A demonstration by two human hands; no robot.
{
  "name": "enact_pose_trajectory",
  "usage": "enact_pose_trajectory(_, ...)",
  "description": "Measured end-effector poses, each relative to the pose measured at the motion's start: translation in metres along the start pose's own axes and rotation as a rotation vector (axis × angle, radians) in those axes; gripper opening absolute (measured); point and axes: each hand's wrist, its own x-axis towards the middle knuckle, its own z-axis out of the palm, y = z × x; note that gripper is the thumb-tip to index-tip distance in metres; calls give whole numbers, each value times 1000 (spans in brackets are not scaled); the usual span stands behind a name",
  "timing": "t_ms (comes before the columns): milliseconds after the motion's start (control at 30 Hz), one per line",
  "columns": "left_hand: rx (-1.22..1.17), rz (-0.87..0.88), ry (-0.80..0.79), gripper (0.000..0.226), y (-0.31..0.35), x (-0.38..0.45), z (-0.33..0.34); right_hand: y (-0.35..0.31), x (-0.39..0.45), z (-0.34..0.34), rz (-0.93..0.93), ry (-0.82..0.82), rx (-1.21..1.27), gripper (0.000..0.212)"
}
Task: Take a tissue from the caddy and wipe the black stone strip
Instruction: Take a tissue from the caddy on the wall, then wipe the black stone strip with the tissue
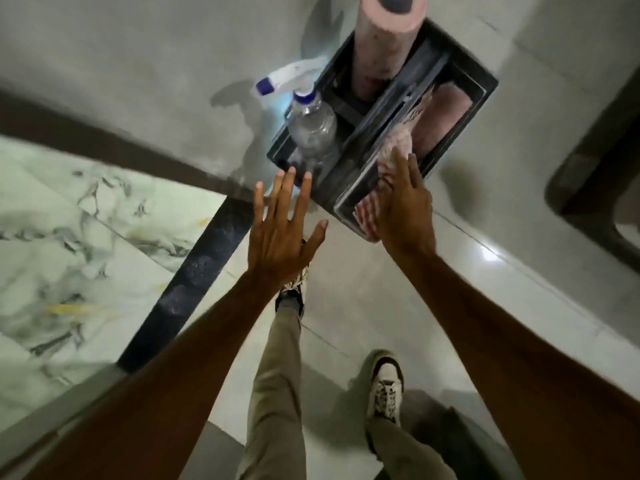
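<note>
**Reaching into the caddy for a tissue**

You are standing and looking down past both outstretched arms. Your left hand (282, 233) is hovering with its fingers spread wide, empty, just short of the near corner of the black caddy (481, 83). Your right hand (403, 206) is reaching over the caddy's near end, fingers pressed together and laid flat on pinkish, striped tissue material (398, 142) lying in the right compartment; whether the fingertips are pinching it, you cannot tell. A spray bottle (311, 126) and an upright pink roll (381, 43) are standing in the left compartment. The black stone strip (204, 265) is running along the floor below your left hand, beside the marbled slab (69, 220). You appear to be at the taking step; next, closing on one sheet and lifting it clear seems called for.
</note>
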Motion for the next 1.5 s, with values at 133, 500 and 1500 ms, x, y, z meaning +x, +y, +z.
enact_pose_trajectory(133, -12, -185, 58, 79, 20, -85, 5, 7, -52, 9, -242, 41, 106, 54)
enact_pose_trajectory(500, -312, -690, -162, 86, -13, -344, -1, -31, -223, 105, 7, -509, 320, 80)
enact_pose_trajectory(1500, -144, -732, 252, 75, -312, -291, 555, 16, 97, 785, -984, 0, -583, 63)
